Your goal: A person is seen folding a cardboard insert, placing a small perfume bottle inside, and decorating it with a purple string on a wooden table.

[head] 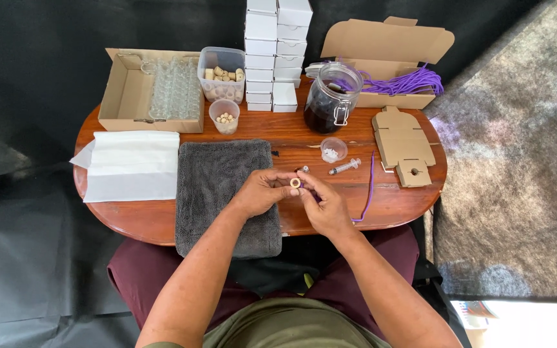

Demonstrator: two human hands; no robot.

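Observation:
My left hand point(260, 191) and my right hand point(325, 205) meet over the front middle of the oval wooden table point(330, 206). Between their fingertips they pinch a small pale wooden ring point(295, 183). The left hand lies over the right edge of a grey towel point(217, 187). A purple cord point(370, 187) runs down the table just right of my right hand, and its lower end passes under that hand. A small glass vial point(303, 169) lies just beyond the fingers.
A syringe point(345, 167) and small clear cup point(333, 149) sit beyond the hands. Further back: dark-filled glass jar point(330, 100), stacked white boxes point(277, 55), tub of corks point(222, 74), cup of beads point(224, 116), box of vials point(153, 90), box of purple cord point(394, 80). Flat cardboard point(404, 145) right, white paper point(130, 165) left.

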